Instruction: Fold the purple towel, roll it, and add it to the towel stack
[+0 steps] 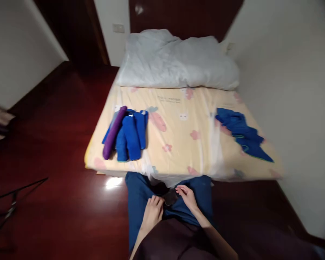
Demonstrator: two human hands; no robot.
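Note:
My left hand (155,207) rests palm down on my left thigh, its fingers lying loosely on the blue trousers (137,196). Over the other thigh, my right hand (187,196) has its fingers loosely extended and holds nothing. A small dark, flat patch (170,197) shows between the two hands; what it is cannot be made out. On the bed's left side lie several rolled or folded blue cloths (131,137), with a purple roll (115,133) slanting beside them. A crumpled blue cloth (239,128) with a green edge is spread at the right.
The bed (178,137) has a cream patterned sheet, and its near edge meets my knees. Bulky light grey bedding (178,63) lies across its far end. Black thin legs of a stand (13,198) reach over the dark red floor (70,202) at lower left. A wall is at right.

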